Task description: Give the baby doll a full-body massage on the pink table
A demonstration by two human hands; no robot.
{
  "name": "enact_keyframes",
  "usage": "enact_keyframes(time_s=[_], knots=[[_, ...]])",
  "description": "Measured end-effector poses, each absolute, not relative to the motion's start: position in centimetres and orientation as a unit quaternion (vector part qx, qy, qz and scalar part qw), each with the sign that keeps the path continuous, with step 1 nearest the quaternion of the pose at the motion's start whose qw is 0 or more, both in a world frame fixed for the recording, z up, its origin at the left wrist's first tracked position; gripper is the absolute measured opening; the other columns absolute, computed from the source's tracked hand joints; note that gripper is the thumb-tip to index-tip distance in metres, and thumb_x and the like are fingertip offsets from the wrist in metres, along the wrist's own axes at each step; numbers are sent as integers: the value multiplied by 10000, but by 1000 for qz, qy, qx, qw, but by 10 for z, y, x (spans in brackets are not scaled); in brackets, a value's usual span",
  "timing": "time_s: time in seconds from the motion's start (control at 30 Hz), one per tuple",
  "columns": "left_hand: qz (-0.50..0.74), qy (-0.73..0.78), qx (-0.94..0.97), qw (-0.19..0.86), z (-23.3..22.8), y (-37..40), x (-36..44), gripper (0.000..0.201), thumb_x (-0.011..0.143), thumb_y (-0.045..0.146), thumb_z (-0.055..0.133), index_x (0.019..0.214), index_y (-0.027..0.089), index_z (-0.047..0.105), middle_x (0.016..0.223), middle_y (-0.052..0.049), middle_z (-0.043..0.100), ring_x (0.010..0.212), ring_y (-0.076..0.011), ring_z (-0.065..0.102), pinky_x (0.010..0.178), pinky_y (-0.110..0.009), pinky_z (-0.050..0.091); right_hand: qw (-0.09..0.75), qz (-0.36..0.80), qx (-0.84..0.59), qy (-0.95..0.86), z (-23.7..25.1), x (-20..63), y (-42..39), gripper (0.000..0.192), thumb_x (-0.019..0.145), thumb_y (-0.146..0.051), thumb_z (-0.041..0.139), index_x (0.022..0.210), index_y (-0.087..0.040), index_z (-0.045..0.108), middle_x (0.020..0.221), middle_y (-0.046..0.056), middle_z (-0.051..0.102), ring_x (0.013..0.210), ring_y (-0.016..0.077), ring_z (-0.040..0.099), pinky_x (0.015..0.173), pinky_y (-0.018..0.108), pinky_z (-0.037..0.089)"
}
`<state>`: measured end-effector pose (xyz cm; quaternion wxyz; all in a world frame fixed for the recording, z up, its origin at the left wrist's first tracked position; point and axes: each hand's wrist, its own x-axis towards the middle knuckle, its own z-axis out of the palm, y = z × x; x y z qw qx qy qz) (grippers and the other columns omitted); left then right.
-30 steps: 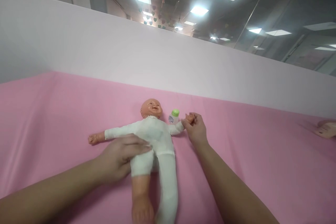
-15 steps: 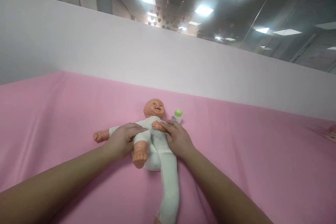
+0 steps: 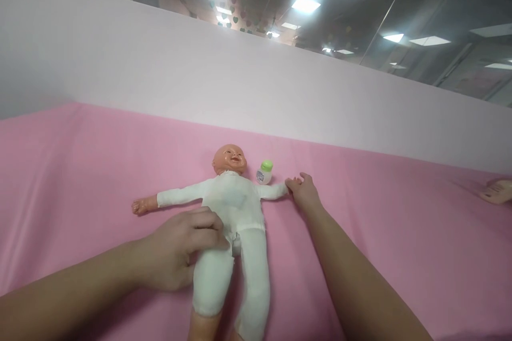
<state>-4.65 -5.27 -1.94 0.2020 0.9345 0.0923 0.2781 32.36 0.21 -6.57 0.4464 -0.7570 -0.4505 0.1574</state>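
from the head view, the doll (image 3: 240, 200) lies on its back on the pink surface (image 3: 384, 234), its head (image 3: 229, 160) toward the far edge and its legs running toward the near side, the feet mostly cut off by the bottom of the view. its arms stretch out sideways, one toward the left side of the surface, one toward the right.

the left hand (image 3: 182, 248) has its fingers curled over the upper part of one white-covered leg (image 3: 213, 285), gripping it near the hip; the thumb is partly hidden. the right hand (image 3: 306, 192) holds the end of the doll's outstretched arm (image 3: 274, 192) in a narrow pinch between thumb and fingers.

a small bottle with a green cap (image 3: 264, 172) sits near the far edge, just beside the head. a tan object (image 3: 497, 192), too blurred to name, shows at the right. a white panel (image 3: 192, 74) borders the far edge.
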Motion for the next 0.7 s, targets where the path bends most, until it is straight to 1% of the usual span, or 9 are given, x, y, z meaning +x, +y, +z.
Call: enact_keyframes(time_s=[0.1,0.13,0.2,0.3,0.37,0.43,0.47,0.57,0.7], knots=[[240,108,943,205,-16,-55,-46,255,805,192,655,1054,243,661,957,-55,599,849,-198,595,727,-292,522,319,122,-813,-472,-61,328,-2,761,803,-448,665,1465,-140,449,1052,149,703,973,334,673,832,421,501],[231,114,945,203,-15,-56,-46,264,800,194,656,1059,244,654,959,-53,592,852,-199,590,731,-292,518,291,97,-819,-484,-58,327,-5,736,818,-443,650,1463,-145,462,1088,168,692,990,349,669,839,434,492],[222,132,946,196,-15,-56,-46,281,787,198,661,1064,237,636,964,-49,589,855,-202,585,733,-291,508,261,34,-821,-507,-50,319,-11,713,834,-434,634,1469,-156,468,1265,218,619,1023,366,662,843,449,483],[213,179,942,187,-18,-52,-49,278,787,212,655,1062,214,608,991,-47,610,892,-219,600,768,-310,498,237,-25,-778,-581,-39,295,-22,699,841,-402,639,1480,-182,462,1462,214,490,1083,361,647,886,459,480],[197,221,937,184,-21,-46,-51,304,789,204,643,1090,215,603,1019,-45,636,937,-241,615,817,-337,488,226,-21,-716,-660,-36,272,-30,620,852,-345,631,1445,-213,504,1413,154,567,1165,345,614,946,449,469],[167,262,932,187,-23,-38,-54,355,773,180,626,1125,228,611,1055,-46,658,970,-258,626,833,-348,475,190,1,-647,-738,-37,247,-35,494,877,-254,585,1371,-266,580,1285,91,666,1132,306,631,954,434,469],[153,285,927,192,-23,-34,-55,361,765,175,614,1122,231,616,1063,-49,665,960,-259,631,817,-345,470,171,8,-609,-774,-40,235,-37,474,882,-175,534,1343,-260,606,1237,81,691,1110,282,640,955,416,470],[120,363,895,230,-20,-21,-63,291,787,224,568,1074,230,614,1039,-52,671,873,-236,632,733,-320,452,173,-2,-579,-796,-50,213,-39,532,864,-70,465,1359,-206,604,1224,100,695,1102,256,636,966,385,475],[88,410,863,283,-17,-6,-77,302,776,337,611,1064,246,589,965,-15,667,832,-219,604,694,-292,435,201,31,-559,-804,-59,207,-40,593,857,-64,447,1428,-196,539,1351,95,635,1209,234,588,1045,383,462]])
